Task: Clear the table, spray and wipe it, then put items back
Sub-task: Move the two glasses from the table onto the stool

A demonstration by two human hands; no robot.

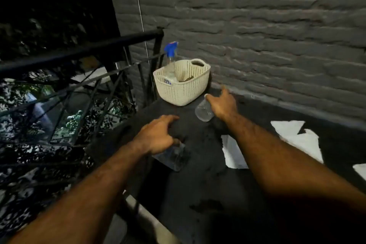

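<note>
From the head camera we are looking down at a dark table (208,184) standing against a grey brick wall (257,25), with a black railing (79,51) running along its left side. At the far end a cream basket (183,85) is holding a spray bottle (170,59), while white paper (297,138) is lying to the right. Our right hand (222,103) is gripping 1 clear cup (203,111) near the basket, and our left hand (158,136) is grasping another clear glass (174,156), closer to us.

A: basket (183,85) position?
B: far end of table (208,174), by wall (257,25). Spray bottle (170,61) in it, left side.
A: glasses?
B: one glass (204,110) just before basket, another (174,156) nearer, left edge. Railing (79,51) left of table.
</note>
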